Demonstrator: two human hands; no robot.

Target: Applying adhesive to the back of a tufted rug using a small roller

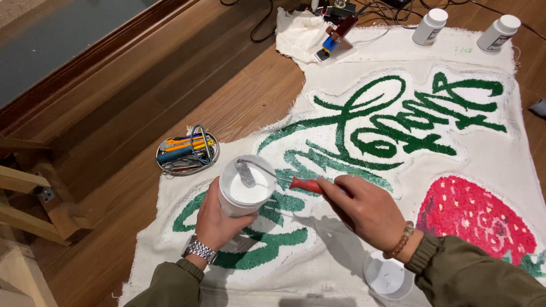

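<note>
My left hand (217, 219) wraps around a white tub (245, 186) of white paste and holds it a little above the cloth. My right hand (364, 207) grips the red handle of a tool (305, 185) whose metal end dips into the tub, coated in white paste. Both hands hover over a large white tufted cloth (409, 165) with green script lettering and a red strawberry (478, 219). The tub's white lid (388, 277) lies on the cloth beside my right wrist.
A round metal tin (187, 152) with cutters and scissors sits on the wooden floor left of the cloth. Two white bottles (429, 25) stand at the cloth's far edge, near a small tool (335, 37) and cables. Wooden frame pieces (34, 204) lie at far left.
</note>
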